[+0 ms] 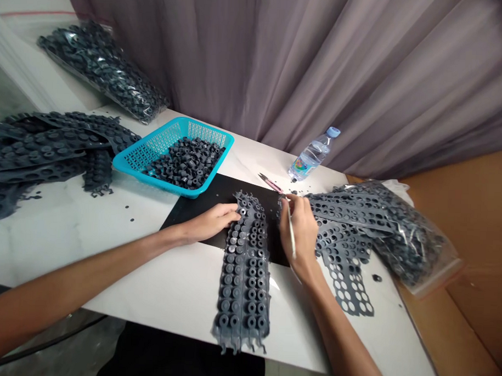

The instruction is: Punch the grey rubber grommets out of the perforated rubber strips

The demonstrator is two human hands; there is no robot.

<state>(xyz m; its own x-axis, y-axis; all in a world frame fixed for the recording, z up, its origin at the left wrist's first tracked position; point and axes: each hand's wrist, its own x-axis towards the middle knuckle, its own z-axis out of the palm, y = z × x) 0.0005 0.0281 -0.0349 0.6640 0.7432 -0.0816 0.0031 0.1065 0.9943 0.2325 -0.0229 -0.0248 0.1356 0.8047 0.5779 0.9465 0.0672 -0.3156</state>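
A grey rubber strip [244, 275] studded with small round parts lies lengthwise on the white table [88, 231], its far end on a black mat [201, 205]. My left hand [211, 222] rests on the strip's upper left edge, fingers curled flat against it. My right hand [301, 233] is closed around a thin white tool [291, 233], its tip pointing at the strip's far right end.
A turquoise basket [153, 151] holds several loose grey parts. Punched-out strips pile at the right [347, 251] and left [42, 148]. Bags of parts lie at the right [413, 248] and far left [102, 67]. A water bottle [312, 154] and a pink cutter [271, 183] lie beyond the mat.
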